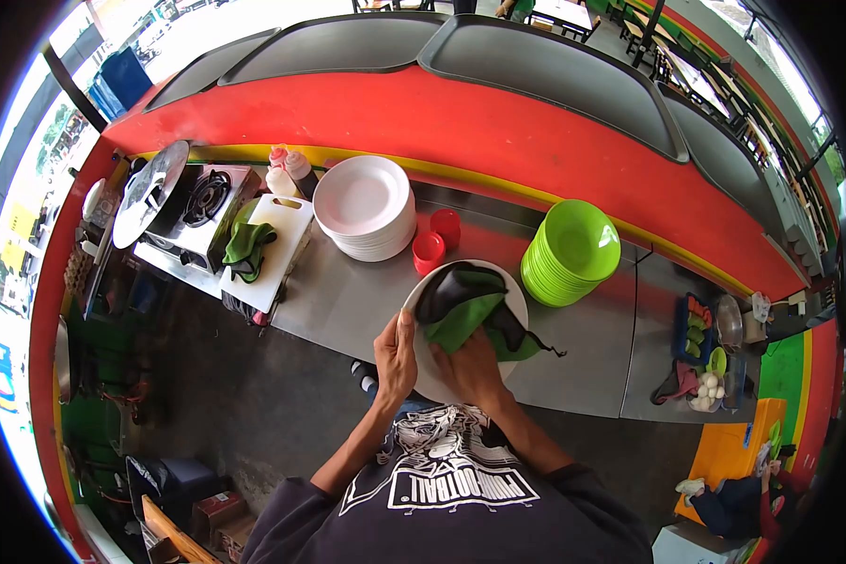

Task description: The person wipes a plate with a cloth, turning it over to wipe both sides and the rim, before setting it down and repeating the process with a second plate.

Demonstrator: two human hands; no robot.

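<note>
A white plate [429, 378] is held in front of my body, over the near edge of the metal counter. My left hand [397, 361] grips its left rim, thumb up along the edge. My right hand [470, 365] presses a green and black cloth [468, 317] against the plate's face; the cloth partly hides its fingers. One cloth corner hangs over the plate's right side. Just beyond the plate stand two red cups [429, 250]. To the left rises a stack of white plates [363, 199], and to the right a stack of green bowls [573, 249].
A white cutting board [283, 224] with another green and black cloth [248, 249] lies left, beside a gas stove [207, 199] and squeeze bottles [290, 171]. Eggs [708, 391] and a blue basket [694, 329] sit far right. Black trays [545, 75] top the red wall. A person [738, 503] is at lower right.
</note>
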